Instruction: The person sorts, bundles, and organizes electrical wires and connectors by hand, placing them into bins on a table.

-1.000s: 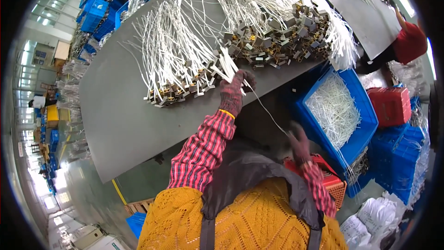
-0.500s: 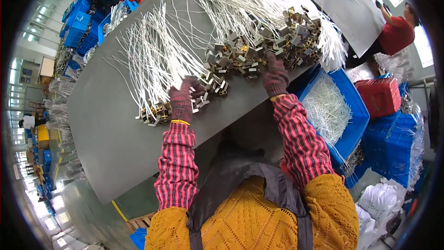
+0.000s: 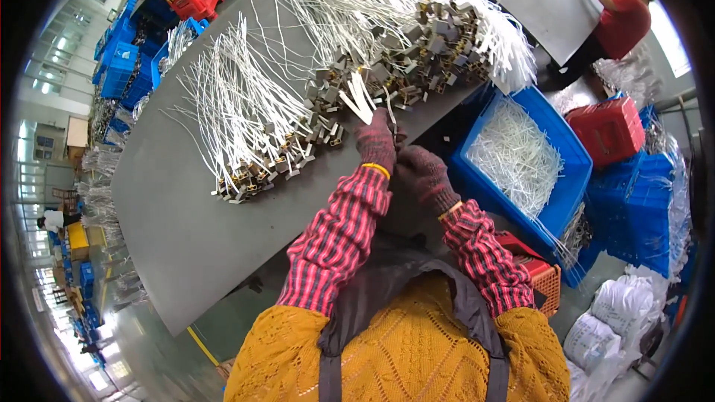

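Note:
My left hand (image 3: 376, 140), in a dark red knit glove, is closed on several short white strips (image 3: 359, 98) that fan out above its fingers over the table's near edge. Close against it on the right, my gloved right hand (image 3: 424, 173) has its fingers curled; what they pinch, if anything, is hidden. A dark piece shows between the two hands, too small to name. Just beyond lies a large heap of small metal parts (image 3: 447, 41) with long white wires (image 3: 350, 7) trailing away. A second bundle of white wires (image 3: 231, 104) with metal ends lies to the left.
The grey table (image 3: 171, 253) spreads ahead and left. At my right stands a blue crate (image 3: 577, 171) holding white wire pieces, with a red crate (image 3: 607, 134) beyond it. An orange-red basket (image 3: 547, 283) is by my right elbow. A person in red (image 3: 622, 26) works at the far right.
Both hands have drawn together at the table's near edge: the left moved right from the left bundle, the right came back from the heap. White strips now stick out of the left hand.

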`<action>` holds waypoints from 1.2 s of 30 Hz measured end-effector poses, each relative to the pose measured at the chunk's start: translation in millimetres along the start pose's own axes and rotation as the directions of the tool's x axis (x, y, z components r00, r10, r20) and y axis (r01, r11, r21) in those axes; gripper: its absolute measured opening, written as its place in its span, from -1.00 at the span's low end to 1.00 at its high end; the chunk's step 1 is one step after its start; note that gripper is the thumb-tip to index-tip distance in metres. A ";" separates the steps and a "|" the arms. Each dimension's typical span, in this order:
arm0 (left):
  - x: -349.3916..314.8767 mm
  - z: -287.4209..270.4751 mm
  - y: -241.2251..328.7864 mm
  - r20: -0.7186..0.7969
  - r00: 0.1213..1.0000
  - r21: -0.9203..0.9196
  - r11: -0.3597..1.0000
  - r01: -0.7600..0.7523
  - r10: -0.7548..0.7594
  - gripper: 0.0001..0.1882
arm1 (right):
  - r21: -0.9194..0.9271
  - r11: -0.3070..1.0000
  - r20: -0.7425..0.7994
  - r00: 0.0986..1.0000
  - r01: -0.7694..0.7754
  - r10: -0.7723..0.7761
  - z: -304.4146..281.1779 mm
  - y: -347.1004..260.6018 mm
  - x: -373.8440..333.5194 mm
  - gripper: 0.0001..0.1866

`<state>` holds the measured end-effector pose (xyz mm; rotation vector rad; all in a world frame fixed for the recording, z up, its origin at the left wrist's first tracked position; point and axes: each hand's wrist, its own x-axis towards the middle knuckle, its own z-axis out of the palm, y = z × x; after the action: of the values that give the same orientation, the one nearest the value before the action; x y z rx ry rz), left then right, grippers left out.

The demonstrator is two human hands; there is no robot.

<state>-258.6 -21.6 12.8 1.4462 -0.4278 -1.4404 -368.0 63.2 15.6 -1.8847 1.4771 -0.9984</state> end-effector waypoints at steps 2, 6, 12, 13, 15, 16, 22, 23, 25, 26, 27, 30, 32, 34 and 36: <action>7.6 23.3 -6.9 -0.135 0.982 0.000 0.991 0.134 -0.132 -0.64 | 0.375 0.910 0.028 0.983 -0.178 0.181 -12.2 -9.9 -41.6 -0.82; 21.3 37.6 -22.0 -0.214 0.959 -0.196 0.970 0.143 -0.185 -0.56 | 0.465 0.728 0.057 0.838 -0.504 0.543 -67.4 17.2 -161.6 -0.85; 14.5 18.4 -37.1 0.145 0.977 -0.493 0.845 0.207 -0.155 -0.70 | 0.330 0.228 0.001 0.242 -0.916 0.970 -168.8 76.4 -381.5 -0.82; 8.2 11.3 -39.1 0.158 0.983 -0.491 0.857 0.159 -0.092 -0.69 | 0.389 0.291 -0.020 0.308 -0.874 0.951 -179.3 80.6 -411.0 -0.81; 0.6 3.4 -39.6 0.133 0.988 -0.512 0.848 0.134 -0.075 -0.68 | 0.425 0.292 -0.027 0.311 -0.857 0.950 -191.0 89.0 -454.7 -0.80; -2.1 -0.5 -39.0 0.106 0.993 -0.532 0.841 0.103 -0.054 -0.66 | 0.457 0.263 -0.089 0.251 -0.849 0.964 -195.3 91.8 -470.8 -0.80; -4.5 -17.1 -32.6 0.075 0.997 -0.481 0.877 0.021 0.017 -0.64 | 0.552 0.230 -0.148 0.177 -0.801 0.973 -199.8 105.3 -507.0 -0.79; -4.5 -18.3 -33.5 0.072 0.997 -0.477 0.879 0.015 0.022 -0.64 | 0.537 0.186 -0.140 0.130 -0.823 0.982 -199.6 106.0 -509.2 -0.79; -4.5 -20.3 -36.8 0.072 0.997 -0.471 0.882 0.014 0.022 -0.64 | 0.565 0.249 -0.159 0.193 -0.786 0.968 -200.0 104.5 -515.0 -0.79; -4.8 -20.7 -38.9 0.066 0.998 -0.457 0.889 0.010 0.023 -0.64 | 0.573 0.218 -0.136 0.171 -0.790 0.976 -200.5 102.2 -518.7 -0.79; -4.7 -20.5 -41.0 0.062 0.998 -0.442 0.897 0.007 0.023 -0.64 | 0.577 0.269 -0.174 0.206 -0.771 0.963 -201.1 99.1 -522.7 -0.79; -9.3 -16.4 -45.2 0.047 0.998 -0.386 0.922 -0.020 0.042 -0.66 | 0.563 0.210 -0.188 0.123 -0.800 0.974 -204.1 84.4 -533.8 -0.80; -19.5 -10.5 -45.2 0.072 0.997 -0.404 0.915 0.007 0.024 -0.68 | 0.553 0.213 -0.188 0.128 -0.806 0.974 -206.4 70.8 -537.2 -0.82; -37.3 -3.0 -42.5 0.060 0.998 -0.412 0.910 0.042 -0.018 -0.71 | 0.535 0.239 -0.203 0.151 -0.810 0.968 -207.3 56.8 -533.0 -0.82; -65.8 -0.8 -39.6 0.264 0.965 -0.425 0.896 0.124 -0.008 -0.69 | 0.511 0.237 -0.203 0.152 -0.826 0.967 -203.1 47.0 -514.9 -0.83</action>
<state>-288.2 49.2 15.6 0.9224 -0.1895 -1.6611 -624.1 555.0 -17.9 -0.1554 2.1505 -0.9316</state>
